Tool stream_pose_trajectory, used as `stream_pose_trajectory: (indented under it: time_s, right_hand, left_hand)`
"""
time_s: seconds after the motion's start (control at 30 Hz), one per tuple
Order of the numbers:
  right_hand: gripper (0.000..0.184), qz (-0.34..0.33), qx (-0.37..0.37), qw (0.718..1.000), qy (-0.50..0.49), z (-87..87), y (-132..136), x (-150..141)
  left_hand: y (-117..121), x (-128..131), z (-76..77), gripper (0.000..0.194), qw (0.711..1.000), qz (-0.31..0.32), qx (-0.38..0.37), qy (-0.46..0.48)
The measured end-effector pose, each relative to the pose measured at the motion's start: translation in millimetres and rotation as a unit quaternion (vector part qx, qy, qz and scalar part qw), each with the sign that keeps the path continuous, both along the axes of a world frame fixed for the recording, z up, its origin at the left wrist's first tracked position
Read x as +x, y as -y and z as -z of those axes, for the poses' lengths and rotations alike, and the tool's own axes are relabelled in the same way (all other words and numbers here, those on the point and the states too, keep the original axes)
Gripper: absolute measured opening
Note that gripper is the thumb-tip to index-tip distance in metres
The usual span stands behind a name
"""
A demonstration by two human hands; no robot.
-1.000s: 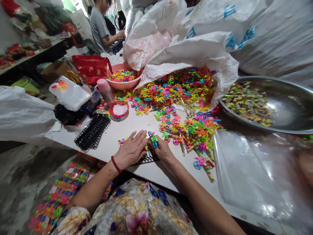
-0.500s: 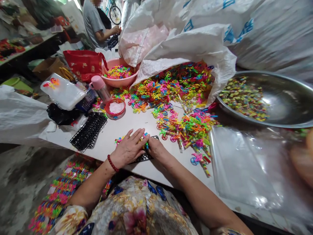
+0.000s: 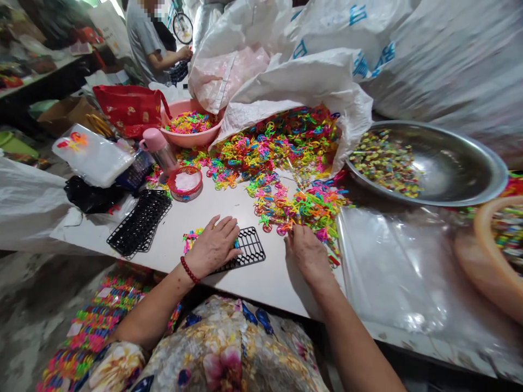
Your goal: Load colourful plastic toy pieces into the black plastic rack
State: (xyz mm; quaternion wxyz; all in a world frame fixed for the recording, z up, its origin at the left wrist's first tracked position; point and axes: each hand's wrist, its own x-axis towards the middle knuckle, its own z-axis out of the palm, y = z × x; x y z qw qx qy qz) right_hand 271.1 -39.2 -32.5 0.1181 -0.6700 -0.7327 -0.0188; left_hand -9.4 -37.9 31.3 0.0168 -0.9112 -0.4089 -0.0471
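I have the black rack (image 3: 252, 249) flat on the desk (image 3: 220, 209), its left part covered by the left hand (image 3: 216, 244), with bright toys (image 3: 191, 238) showing past that hand's far side. The left grip lies palm down, fingers nearly together; I can't tell if it clasps anything underneath. I see the right hand (image 3: 310, 255) at the near edge of the toy pile (image 3: 314, 202), fingertips bunched, but can't tell what they pinch. Beyond the pile gapes a white sack (image 3: 347, 90); a steel bowl (image 3: 457, 188) sits to its right
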Motion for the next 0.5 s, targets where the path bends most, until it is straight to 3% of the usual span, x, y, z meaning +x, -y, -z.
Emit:
stream_pose_trajectory:
  time_s: [0.1, 0.23, 0.37, 0.5]
  right_hand:
    - [0.013, 0.004, -0.029, 1.0, 0.003, 1.0, 1.8, 6.1]
    - [0.021, 0.013, -0.038, 0.985, -0.171, 0.6, 0.6, -3.0]
    - [0.031, -0.019, -0.095, 0.916, -0.39, -1.3, -1.7, -16.8]
    - [0.035, -0.063, -0.148, 0.83, -0.534, 5.0, -1.6, -34.9]
  left_hand:
    - [-2.8, 0.0, -3.5, 0.051, 1.0, -0.003, -0.014, 0.017]
    - [-8.2, -0.4, -10.6, 0.043, 0.999, 0.015, -0.035, 0.026]
    - [-19.2, -2.2, -16.5, 0.039, 0.995, 0.034, -0.083, 0.041]
    - [-33.3, -4.0, -15.0, 0.04, 0.991, 0.045, -0.108, 0.067]
